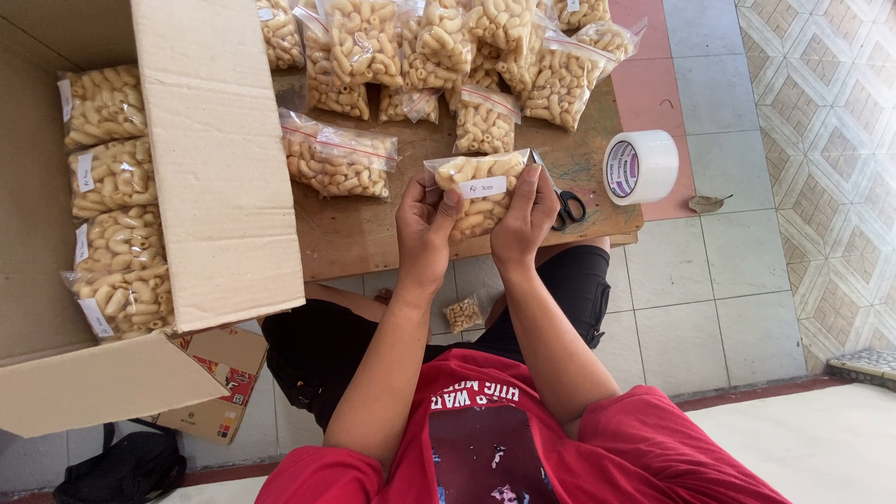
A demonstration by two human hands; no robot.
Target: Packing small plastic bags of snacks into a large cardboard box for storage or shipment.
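Both of my hands hold one clear plastic bag of pale macaroni-shaped snacks [478,177] just above the near edge of a low wooden board [364,238]. A small white label is stuck across the bag's front. My left hand [425,229] grips the bag's left side, thumb near the label. On the bag's right side, the fingers of my right hand [525,219] lie over its front. Another filled bag [338,159] lies flat on the board just left of my hands.
A large open cardboard box [219,168] at the left holds several filled bags [112,233]. More bags [448,47] pile up at the board's far side. Black-handled scissors [567,207] and a white tape roll [639,166] lie right. A small bag [463,314] lies on the tiled floor.
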